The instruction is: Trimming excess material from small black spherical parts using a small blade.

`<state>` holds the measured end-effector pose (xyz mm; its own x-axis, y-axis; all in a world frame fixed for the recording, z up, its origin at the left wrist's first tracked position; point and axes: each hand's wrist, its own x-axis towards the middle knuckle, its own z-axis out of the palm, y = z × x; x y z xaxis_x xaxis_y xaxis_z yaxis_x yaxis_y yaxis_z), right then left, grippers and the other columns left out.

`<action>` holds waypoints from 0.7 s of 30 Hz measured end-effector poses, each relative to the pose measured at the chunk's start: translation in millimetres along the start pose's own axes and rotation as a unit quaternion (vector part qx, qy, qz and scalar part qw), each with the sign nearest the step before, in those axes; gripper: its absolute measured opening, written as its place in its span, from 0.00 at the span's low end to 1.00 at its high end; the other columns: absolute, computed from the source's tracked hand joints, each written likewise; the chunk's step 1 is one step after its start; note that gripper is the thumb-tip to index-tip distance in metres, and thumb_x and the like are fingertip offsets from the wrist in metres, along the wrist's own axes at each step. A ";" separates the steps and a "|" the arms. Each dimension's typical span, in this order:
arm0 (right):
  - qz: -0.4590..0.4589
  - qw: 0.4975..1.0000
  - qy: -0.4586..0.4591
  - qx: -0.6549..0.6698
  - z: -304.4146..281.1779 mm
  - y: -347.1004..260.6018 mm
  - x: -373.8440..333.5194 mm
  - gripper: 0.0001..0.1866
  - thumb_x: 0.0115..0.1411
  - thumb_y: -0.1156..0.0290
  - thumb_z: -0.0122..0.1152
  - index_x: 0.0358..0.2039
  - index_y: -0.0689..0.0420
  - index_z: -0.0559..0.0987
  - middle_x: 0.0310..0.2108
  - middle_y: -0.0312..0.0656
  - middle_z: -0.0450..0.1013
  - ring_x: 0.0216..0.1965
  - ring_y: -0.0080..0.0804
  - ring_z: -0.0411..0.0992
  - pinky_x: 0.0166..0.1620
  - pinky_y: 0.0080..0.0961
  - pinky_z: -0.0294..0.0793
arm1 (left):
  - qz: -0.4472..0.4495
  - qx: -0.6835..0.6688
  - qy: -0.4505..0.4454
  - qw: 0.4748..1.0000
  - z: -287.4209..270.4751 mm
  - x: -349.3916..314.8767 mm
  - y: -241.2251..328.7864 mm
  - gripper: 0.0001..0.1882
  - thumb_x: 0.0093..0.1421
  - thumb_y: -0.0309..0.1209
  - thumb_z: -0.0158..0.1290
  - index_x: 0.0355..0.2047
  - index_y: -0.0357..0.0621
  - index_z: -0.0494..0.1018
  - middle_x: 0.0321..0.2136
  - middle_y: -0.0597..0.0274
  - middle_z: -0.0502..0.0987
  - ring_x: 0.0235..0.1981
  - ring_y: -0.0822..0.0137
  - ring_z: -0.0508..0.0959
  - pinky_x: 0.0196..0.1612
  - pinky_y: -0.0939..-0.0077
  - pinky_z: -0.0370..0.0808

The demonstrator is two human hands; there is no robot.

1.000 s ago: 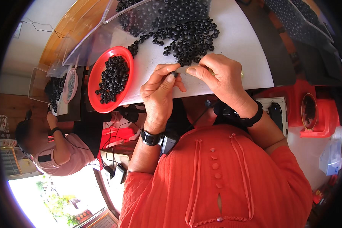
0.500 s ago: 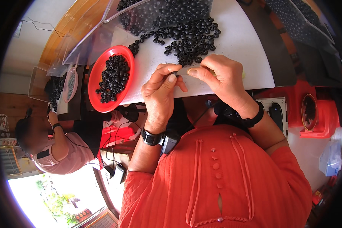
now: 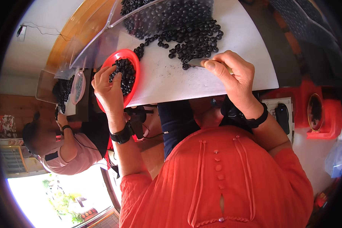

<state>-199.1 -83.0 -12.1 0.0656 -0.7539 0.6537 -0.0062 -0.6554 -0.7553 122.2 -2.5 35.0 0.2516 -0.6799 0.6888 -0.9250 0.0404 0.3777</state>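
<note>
Far left: a co-worker in a pale pink top (image 3: 70, 154), one hand near dark pieces; a pink oval dish (image 3: 78, 87) close by.

Next, the left hand (image 3: 107, 85), black band at its wrist, over the left side of a round red plastic dish (image 3: 136, 70). Fingers loosely curled, thumb a little apart, tips down by the small round black pieces (image 3: 128, 78) heaped in the dish. Cannot tell whether a piece is between the fingertips.

Mid-table: a loose spread of the same black pieces (image 3: 195, 41) on the white tabletop (image 3: 159, 85), running up to a clear plastic panel (image 3: 148, 15).

Right of these, the right hand (image 3: 231, 74), fingers folded, thumb pressed along the grip, grasping a small metal blade (image 3: 195, 62). Blade points left, its tip just beside pieces at the near edge of the spread.

Far right: a red plastic stool (image 3: 328, 131).
</note>
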 end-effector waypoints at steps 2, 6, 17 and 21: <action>-0.003 1.000 0.011 0.003 -0.3 2.8 -0.9 0.14 0.63 0.66 0.75 0.27 0.62 0.83 0.20 0.37 0.72 0.21 0.24 0.67 0.26 0.26 0.64 | 0.089 0.060 0.000 0.994 11.6 1.3 17.8 0.13 0.59 0.20 0.64 0.45 0.41 0.86 0.45 0.59 0.82 0.45 0.66 0.80 0.43 0.74 0.79; -0.001 0.999 0.018 0.028 -1.0 4.0 -2.6 0.13 0.63 0.66 0.75 0.28 0.62 0.83 0.21 0.37 0.73 0.22 0.24 0.68 0.26 0.25 0.64 | -0.024 -0.167 -0.127 0.977 48.3 -17.5 81.5 0.08 0.54 0.21 0.67 0.36 0.40 0.83 0.37 0.56 0.81 0.41 0.56 0.79 0.44 0.62 0.77; -0.051 0.999 0.013 -0.008 -4.0 4.5 -3.0 0.13 0.61 0.66 0.76 0.27 0.61 0.83 0.21 0.40 0.75 0.22 0.31 0.70 0.26 0.29 0.67 | 0.079 -0.107 -0.160 0.978 87.9 -25.9 94.4 0.07 0.52 0.18 0.61 0.33 0.39 0.79 0.33 0.55 0.77 0.37 0.51 0.77 0.39 0.57 0.76; -0.054 0.999 0.009 -0.001 -3.7 4.5 -2.7 0.12 0.61 0.67 0.76 0.27 0.60 0.84 0.22 0.41 0.76 0.22 0.31 0.72 0.26 0.29 0.68 | 0.114 -0.129 -0.184 0.968 68.9 -25.5 82.5 0.11 0.52 0.15 0.57 0.35 0.38 0.81 0.33 0.57 0.78 0.38 0.53 0.78 0.40 0.60 0.76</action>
<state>-202.9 -84.1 -17.0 0.0486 -0.6798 0.7318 -0.0011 -0.7327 -0.6805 19.8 -32.3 5.9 -0.1131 -0.8440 0.5242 -0.8310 0.3696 0.4158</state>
